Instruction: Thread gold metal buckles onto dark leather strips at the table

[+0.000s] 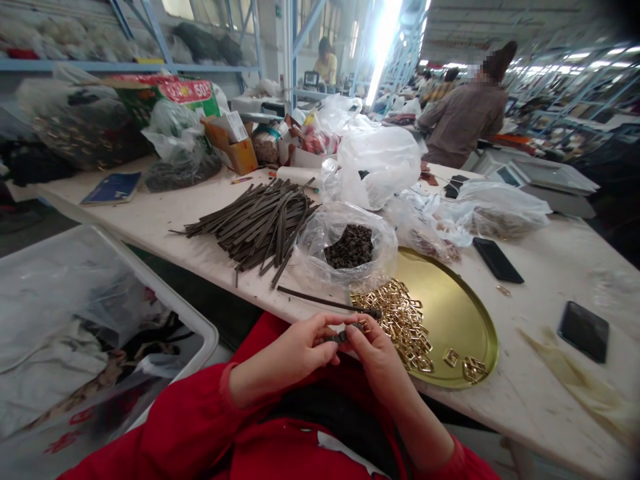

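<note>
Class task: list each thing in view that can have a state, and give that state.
Left hand, closed on dark piece
Right hand, closed on dark piece
Bag of dark bits, open
Dark bits, heaped
Dark strips, loosely piled
Gold buckles, mostly heaped
Gold tray, partly covered
Blue booklet, closed
White bin, open
Nearer black phone, lying flat
Farther black phone, lying flat

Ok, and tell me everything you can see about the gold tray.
The tray is rounded, gold-coloured and shiny, apparently metal, with a low rim. It lies flat on the table, close to the near edge. Many small gold frames are heaped on its left part, and a few more lie by the near right rim. The right hand is beside its left side; I can't tell whether they touch.
</note>
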`<state>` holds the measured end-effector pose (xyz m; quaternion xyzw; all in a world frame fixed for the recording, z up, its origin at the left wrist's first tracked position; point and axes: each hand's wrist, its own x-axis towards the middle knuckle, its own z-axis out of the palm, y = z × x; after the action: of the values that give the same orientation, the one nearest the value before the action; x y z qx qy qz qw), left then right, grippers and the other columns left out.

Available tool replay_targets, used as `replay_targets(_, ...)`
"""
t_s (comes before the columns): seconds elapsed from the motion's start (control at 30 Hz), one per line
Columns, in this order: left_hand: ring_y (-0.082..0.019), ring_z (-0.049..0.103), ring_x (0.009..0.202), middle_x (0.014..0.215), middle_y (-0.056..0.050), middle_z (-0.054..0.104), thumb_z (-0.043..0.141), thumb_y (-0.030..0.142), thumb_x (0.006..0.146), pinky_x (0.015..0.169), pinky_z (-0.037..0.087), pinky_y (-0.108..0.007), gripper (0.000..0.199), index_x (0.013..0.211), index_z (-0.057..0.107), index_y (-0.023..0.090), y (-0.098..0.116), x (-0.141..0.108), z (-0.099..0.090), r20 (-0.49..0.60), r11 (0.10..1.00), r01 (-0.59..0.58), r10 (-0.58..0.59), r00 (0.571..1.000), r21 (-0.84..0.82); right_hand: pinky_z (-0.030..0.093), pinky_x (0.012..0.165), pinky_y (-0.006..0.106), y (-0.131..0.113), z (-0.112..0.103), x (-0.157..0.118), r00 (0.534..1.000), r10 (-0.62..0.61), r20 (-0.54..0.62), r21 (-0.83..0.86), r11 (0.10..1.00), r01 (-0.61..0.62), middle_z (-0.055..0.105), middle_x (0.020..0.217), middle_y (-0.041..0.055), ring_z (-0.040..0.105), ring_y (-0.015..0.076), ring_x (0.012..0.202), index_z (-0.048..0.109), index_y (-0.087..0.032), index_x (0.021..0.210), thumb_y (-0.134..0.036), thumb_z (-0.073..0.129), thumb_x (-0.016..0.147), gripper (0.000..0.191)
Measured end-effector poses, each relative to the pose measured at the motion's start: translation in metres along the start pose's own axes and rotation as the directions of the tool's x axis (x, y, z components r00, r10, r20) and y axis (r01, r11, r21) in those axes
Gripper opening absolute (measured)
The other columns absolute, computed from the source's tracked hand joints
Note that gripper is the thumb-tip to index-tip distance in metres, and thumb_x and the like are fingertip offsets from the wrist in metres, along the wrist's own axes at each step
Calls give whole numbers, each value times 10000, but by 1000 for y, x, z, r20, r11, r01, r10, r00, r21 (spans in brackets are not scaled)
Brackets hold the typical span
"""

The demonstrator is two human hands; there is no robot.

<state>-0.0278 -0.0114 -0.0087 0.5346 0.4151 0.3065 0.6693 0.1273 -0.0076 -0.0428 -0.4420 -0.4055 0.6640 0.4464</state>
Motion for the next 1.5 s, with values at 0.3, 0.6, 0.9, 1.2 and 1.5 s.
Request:
replay_targets(0.3, -138, 608, 736, 874, -56, 642, 658, 227, 694, 680, 444, -279, 461, 1099, 464, 124, -14, -4, 5, 49, 947, 179, -172, 984, -267, 386, 502, 221, 18, -8, -19, 982, -189, 4, -372, 911, 177, 479, 649, -42, 463, 110, 548, 474, -219, 866, -358, 506, 812, 152)
replay_targets(0.6, -121, 601, 610, 649, 9, 612, 641, 226, 689, 588, 430, -241, 396, 1041, 502, 111, -18, -13, 8, 17, 954, 232, -233, 972, -190, 379, 553, 242, 25, -9, -34, 978, -204, 47, -439, 875, 204, 461, 663, -30, 441, 126, 584, 489, -215, 830, -327, 468, 826, 114)
replay_targets(0.9, -104, 569, 531, 622, 27, 607, 609, 237, 713, 528, 417, -223, 414, 1083, 465, 120, -26, -12, 9, 90, 957, 271, -262, 961, -104, 364, 507, 233, 36, -8, -47, 990, -129, 54, -363, 921, 140, 475, 644, -21, 436, 119, 549, 509, -207, 880, -395, 353, 894, 245)
replay_targets(1.2, -96, 543, 511, 637, 44, 554, 542, 265, 747, 488, 424, -209, 344, 1055, 446, 145, -28, -10, 14, 39, 973, 230, -230, 972, 20, 450, 808, 299, 42, -4, -45, 968, -246, 58, -466, 851, 244, 614, 1009, 65, 568, 187, 947, 520, -200, 1076, -354, 331, 910, 294)
replay_targets(1.5, -79, 390, 547, 597, 55, 443, 379, 319, 854, 504, 314, -193, 245, 680, 448, 162, -8, -25, 8, 126, 902, 129, -197, 972, 411, 468, 741, 307, 30, -3, -51, 967, -252, -36, -460, 863, 207, 584, 887, 37, 559, 168, 784, 501, -209, 1170, -335, 508, 825, 368)
